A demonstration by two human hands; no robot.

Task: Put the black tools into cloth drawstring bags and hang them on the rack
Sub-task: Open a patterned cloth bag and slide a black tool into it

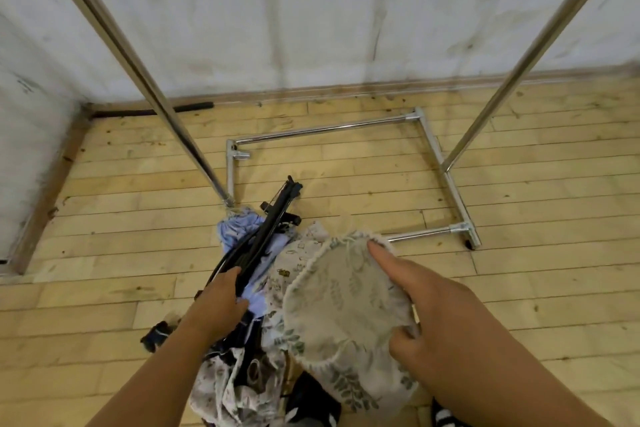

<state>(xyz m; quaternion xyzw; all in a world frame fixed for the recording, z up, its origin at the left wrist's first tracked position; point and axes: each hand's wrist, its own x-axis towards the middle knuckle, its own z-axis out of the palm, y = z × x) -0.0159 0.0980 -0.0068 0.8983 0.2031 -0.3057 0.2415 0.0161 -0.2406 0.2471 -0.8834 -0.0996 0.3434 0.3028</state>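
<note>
Nearest the camera, the right hand point(436, 315) holds a leaf-print cloth bag point(346, 305) up over the heap: its thumb and lower fingers pinch the cloth at the bag's edge, while the index finger point(391, 263) lies straight across to the gathered rim. Beside it the left hand point(220, 298) has its fingers curled tight round the near end of a long black tool point(273, 215), a folded bundle of rods whose far end points away toward the rack. Under both hands a pile of patterned bags point(225, 388) lies on the wooden floor point(346, 177), with a pale blue cloth point(239, 229) just beneath the tool. Beyond stands the metal rack point(322, 130), its base frame on the floor and two uprights rising out of view, before a stained white wall point(311, 10)
</note>
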